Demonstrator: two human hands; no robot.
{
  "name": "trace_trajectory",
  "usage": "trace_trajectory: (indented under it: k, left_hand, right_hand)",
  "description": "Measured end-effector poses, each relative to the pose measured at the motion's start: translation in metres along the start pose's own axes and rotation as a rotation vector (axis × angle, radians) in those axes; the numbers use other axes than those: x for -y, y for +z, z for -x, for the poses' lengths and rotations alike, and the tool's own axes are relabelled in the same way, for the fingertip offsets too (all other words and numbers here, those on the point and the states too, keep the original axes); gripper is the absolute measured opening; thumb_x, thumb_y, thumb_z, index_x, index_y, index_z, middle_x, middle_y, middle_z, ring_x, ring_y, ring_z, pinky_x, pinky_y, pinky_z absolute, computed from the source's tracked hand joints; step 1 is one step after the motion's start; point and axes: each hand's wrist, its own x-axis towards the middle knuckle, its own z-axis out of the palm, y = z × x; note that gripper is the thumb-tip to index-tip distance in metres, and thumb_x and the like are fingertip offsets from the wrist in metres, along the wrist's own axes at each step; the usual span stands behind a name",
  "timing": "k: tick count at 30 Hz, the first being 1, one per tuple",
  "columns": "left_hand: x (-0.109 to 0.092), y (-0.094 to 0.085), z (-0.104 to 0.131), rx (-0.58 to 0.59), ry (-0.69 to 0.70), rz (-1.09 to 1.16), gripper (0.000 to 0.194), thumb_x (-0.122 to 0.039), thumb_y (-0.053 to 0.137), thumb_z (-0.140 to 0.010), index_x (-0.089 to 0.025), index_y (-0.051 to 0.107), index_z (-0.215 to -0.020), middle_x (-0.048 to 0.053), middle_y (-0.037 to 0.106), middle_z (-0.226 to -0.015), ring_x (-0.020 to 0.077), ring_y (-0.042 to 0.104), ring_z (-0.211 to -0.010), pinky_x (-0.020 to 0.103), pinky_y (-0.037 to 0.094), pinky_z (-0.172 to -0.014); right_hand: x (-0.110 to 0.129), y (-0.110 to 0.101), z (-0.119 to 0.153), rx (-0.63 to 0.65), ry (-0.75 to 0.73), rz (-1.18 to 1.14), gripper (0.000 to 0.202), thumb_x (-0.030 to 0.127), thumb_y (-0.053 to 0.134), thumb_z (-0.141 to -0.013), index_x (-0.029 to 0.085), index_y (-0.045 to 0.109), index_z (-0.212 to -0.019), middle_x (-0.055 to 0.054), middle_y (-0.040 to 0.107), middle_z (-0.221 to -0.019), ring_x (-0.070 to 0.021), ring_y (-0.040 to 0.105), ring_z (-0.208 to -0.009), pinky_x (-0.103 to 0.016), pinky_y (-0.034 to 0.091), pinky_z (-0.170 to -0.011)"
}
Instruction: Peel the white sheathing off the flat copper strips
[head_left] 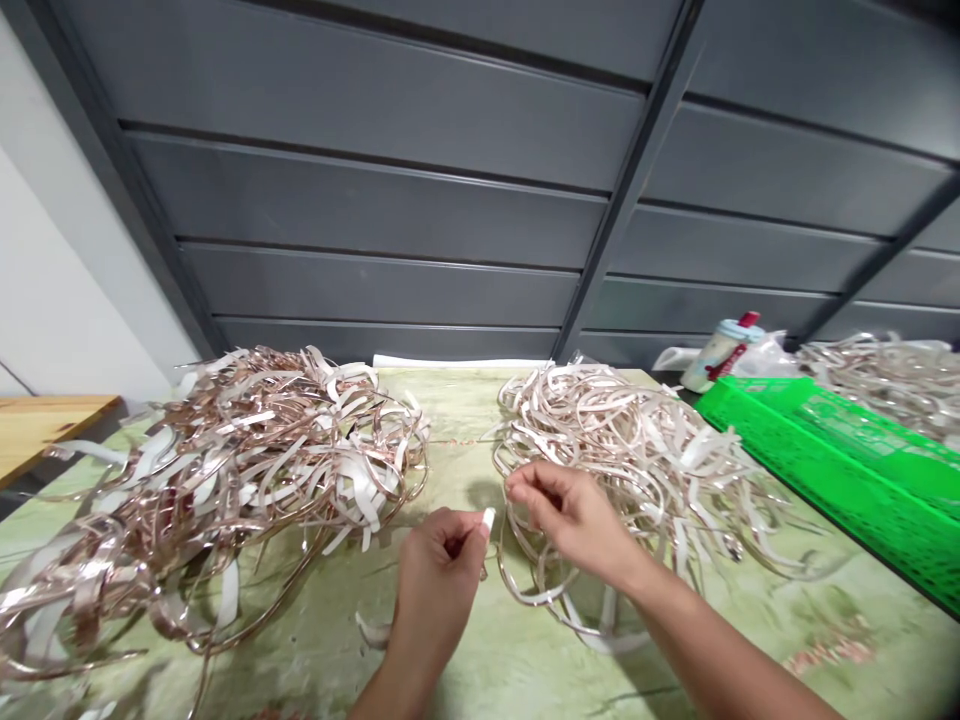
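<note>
My left hand [441, 572] is closed in a pinch, with the short white end of a strip [489, 518] poking out between thumb and forefinger. The rest of that strip is hidden by the hand. A little to the right and higher, my right hand [576, 515] has thumb and fingertips pressed together at the near left side of a pile of pale, shiny strips [600, 410]. Whatever it pinches is too small to make out. On the left lies a larger heap of copper-coloured and white curled strips [277, 440], apart from both hands.
Both heaps rest on a green marbled tabletop [450, 440]. A bright green plastic basket [832, 440] stands at the right, with a cup with a red lid [724, 350] behind it. Grey panels [397, 210] rise along the back. Small copper scraps [832, 650] lie near right.
</note>
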Motion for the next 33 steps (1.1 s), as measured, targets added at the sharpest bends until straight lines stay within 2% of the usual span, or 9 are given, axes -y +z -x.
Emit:
trace_trajectory:
  k: [4,8,11,16,19,23,26,29,33]
  left_hand:
    - [0.005,0.002,-0.001,-0.034,0.048,-0.063,0.022,-0.033,0.062,-0.076,-0.016,0.072,-0.065,0.001,0.055,-0.058,0.0139,0.046,-0.053,0.025,0.035,-0.051]
    - [0.007,0.001,-0.001,-0.036,0.1,-0.118,0.021,-0.031,0.061,-0.077,-0.017,0.074,-0.066,0.0,0.053,-0.056,0.0143,0.048,-0.053,0.025,0.035,-0.051]
    - [0.004,-0.001,-0.001,0.008,0.118,-0.086,0.02,-0.03,0.061,-0.079,-0.018,0.075,-0.071,-0.001,0.053,-0.058,0.0136,0.048,-0.053,0.024,0.036,-0.051]
    - [0.0,-0.007,-0.002,0.087,0.102,0.057,0.011,-0.027,0.065,-0.08,-0.019,0.073,-0.081,0.002,0.063,-0.07,0.0148,0.055,-0.064,0.024,0.043,-0.06]
    - [0.0,-0.008,-0.002,0.021,0.184,0.13,0.005,-0.023,0.069,-0.078,-0.019,0.067,-0.08,0.001,0.062,-0.074,0.0157,0.057,-0.069,0.025,0.046,-0.063]
    - [0.0,-0.006,0.005,-0.228,0.539,-0.105,0.007,-0.015,0.064,-0.082,-0.021,0.065,-0.08,0.003,0.062,-0.078,0.0168,0.059,-0.075,0.027,0.047,-0.069]
    - [-0.002,-0.002,0.012,-0.285,0.643,-0.217,0.015,-0.012,0.058,-0.086,-0.021,0.068,-0.091,0.006,0.068,-0.083,0.0183,0.063,-0.079,0.029,0.05,-0.075]
    - [-0.003,0.003,0.015,-0.269,0.583,-0.153,0.014,-0.016,0.058,-0.088,-0.021,0.07,-0.094,0.007,0.071,-0.087,0.0195,0.066,-0.083,0.03,0.051,-0.077]
    - [-0.001,0.005,0.011,-0.21,0.213,0.219,0.019,-0.036,0.064,-0.085,-0.018,0.071,-0.09,0.007,0.072,-0.081,0.0191,0.066,-0.073,0.028,0.053,-0.067]
  right_hand:
    - [0.007,0.013,0.013,-0.028,-0.22,0.256,0.015,0.024,0.05,-0.094,0.018,0.063,-0.097,-0.006,0.066,-0.087,-0.0171,0.058,-0.074,-0.029,0.044,-0.068]
    - [0.013,0.019,0.014,-0.021,-0.243,0.364,0.019,0.018,0.044,-0.093,0.016,0.061,-0.085,-0.005,0.061,-0.077,-0.0164,0.053,-0.067,-0.029,0.039,-0.063]
    - [0.014,0.01,0.009,0.028,-0.062,0.099,0.02,0.022,0.05,-0.091,0.017,0.059,-0.075,-0.001,0.056,-0.067,-0.0133,0.048,-0.06,-0.026,0.036,-0.057]
    - [0.011,0.002,0.005,0.195,0.302,-0.711,0.02,0.03,0.07,-0.077,0.014,0.061,-0.069,0.003,0.054,-0.056,-0.0059,0.033,-0.045,-0.02,0.022,-0.043]
    - [0.011,0.012,0.007,0.257,0.431,-1.05,0.02,0.026,0.076,-0.067,0.013,0.061,-0.068,0.004,0.052,-0.052,-0.0028,0.022,-0.039,-0.02,0.009,-0.039]
    - [0.018,0.026,0.008,0.133,0.349,-1.086,0.023,0.029,0.078,-0.071,0.012,0.063,-0.068,0.003,0.054,-0.054,-0.0028,0.027,-0.04,-0.019,0.013,-0.04]
    - [0.024,0.028,0.005,0.037,0.253,-0.943,0.026,0.035,0.075,-0.077,0.013,0.064,-0.068,0.003,0.054,-0.054,-0.0047,0.031,-0.043,-0.02,0.02,-0.043]
    - [0.029,0.027,0.003,-0.036,0.195,-0.824,0.029,0.039,0.073,-0.078,0.015,0.062,-0.066,0.004,0.052,-0.053,-0.0066,0.034,-0.045,-0.021,0.026,-0.045]
    - [0.035,0.026,0.002,-0.053,0.173,-0.719,0.031,0.042,0.072,-0.079,0.016,0.062,-0.067,0.001,0.059,-0.06,-0.0099,0.046,-0.052,-0.023,0.035,-0.052]
